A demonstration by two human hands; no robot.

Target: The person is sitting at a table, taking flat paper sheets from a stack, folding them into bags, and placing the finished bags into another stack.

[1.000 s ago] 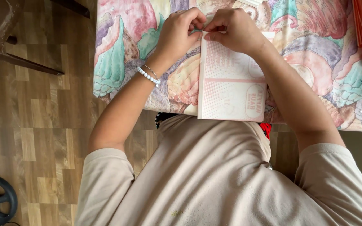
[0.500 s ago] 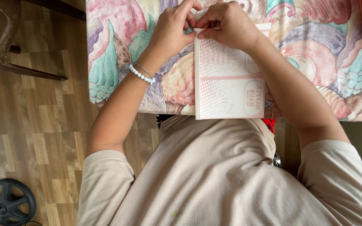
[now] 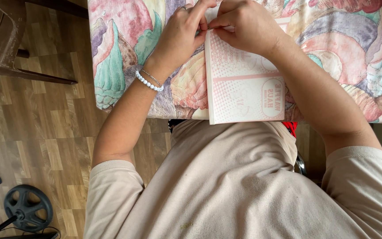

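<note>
Pink and white paper packet [image 3: 244,90], flat on the table's near edge, its lower end poking out past the flowered tablecloth [image 3: 120,57] toward the person's beige shirt [image 3: 226,186] — and both hands are bunched together at its far end. The left hand [image 3: 180,37] comes in from the left, fingers curled and pinched down on the packet's top edge, thumb and fingertips pressed close against the other hand. The right hand [image 3: 248,24] sits just beside it, knuckles up, fingers also closed in a pinch on that same top edge; the two hands touch where they meet. Exactly how much paper each pinch has is hidden under the fingers. A white bead bracelet [image 3: 149,82] and a thin chain circle the left wrist, and a ring shows on one left finger. The packet lies lengthwise away from the body, with a pink band across its middle and an oval label near the lower right corner. Off to the left, over the wood-pattern floor [image 3: 45,132] — a brown plastic chair [image 3: 5,40] at the top corner, and a dark wheel-shaped object [image 3: 27,208] down by the bottom edge.
</note>
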